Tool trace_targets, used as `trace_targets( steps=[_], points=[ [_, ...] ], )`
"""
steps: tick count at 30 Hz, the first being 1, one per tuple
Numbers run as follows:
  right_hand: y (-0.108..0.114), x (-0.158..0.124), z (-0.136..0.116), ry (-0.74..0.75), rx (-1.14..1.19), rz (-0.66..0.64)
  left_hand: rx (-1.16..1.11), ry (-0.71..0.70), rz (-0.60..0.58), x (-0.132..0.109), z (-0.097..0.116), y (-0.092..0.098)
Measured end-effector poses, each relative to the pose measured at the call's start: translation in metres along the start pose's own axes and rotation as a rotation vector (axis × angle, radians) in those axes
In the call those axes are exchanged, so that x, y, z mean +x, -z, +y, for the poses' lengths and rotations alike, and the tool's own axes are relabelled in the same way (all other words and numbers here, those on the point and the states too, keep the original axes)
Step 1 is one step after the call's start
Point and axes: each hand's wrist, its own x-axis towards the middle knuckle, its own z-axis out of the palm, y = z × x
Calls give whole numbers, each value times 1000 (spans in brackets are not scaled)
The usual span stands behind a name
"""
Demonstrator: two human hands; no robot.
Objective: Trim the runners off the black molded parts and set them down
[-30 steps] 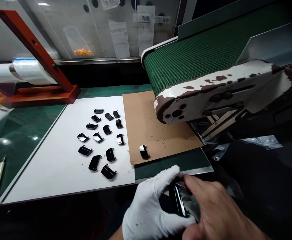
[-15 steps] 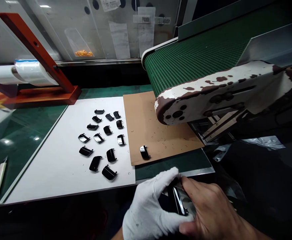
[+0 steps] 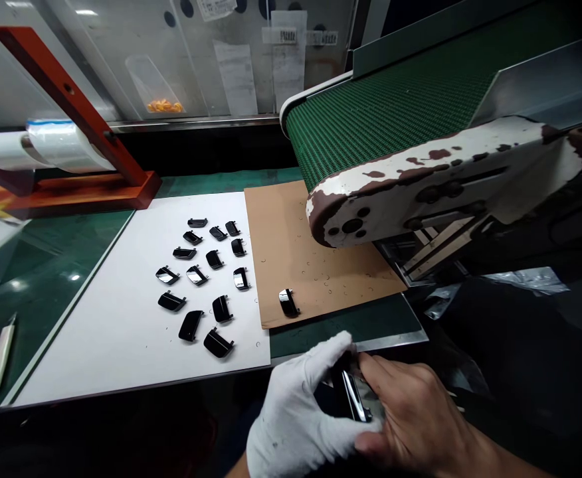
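In a white glove, my left hand (image 3: 293,415) curls its thumb and fingers around a glossy black plastic part (image 3: 353,395) below the table's front edge. My bare right hand (image 3: 423,415) closes on the part's right side, fingertips near the upper end and thumb near the lower end. A dull grey surface shows between the right fingers; I cannot tell whether it belongs to the part. One similar black part (image 3: 288,303) lies on the brown cardboard (image 3: 315,265), just beyond my hands. Several more black parts (image 3: 218,343) are spread over the white sheet (image 3: 106,332).
A green conveyor belt (image 3: 381,126) with a chipped white frame (image 3: 420,156) overhangs the cardboard. On the left stand a red-orange roll holder (image 3: 79,106) with plastic film rolls (image 3: 66,146) and a utility knife (image 3: 0,355). Clear plastic (image 3: 525,282) lies at right.
Both hands and the held part have shifted very slightly in view, keeping the same grip. The parts on the sheet and cardboard stay where they were.
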Motion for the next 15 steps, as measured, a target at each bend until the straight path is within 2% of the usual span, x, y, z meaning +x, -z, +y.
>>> trace_targets(
  steps=[15],
  points=[
    [-4,-1,0,63,-62,49,13,40,9,3,2,0]
  ],
)
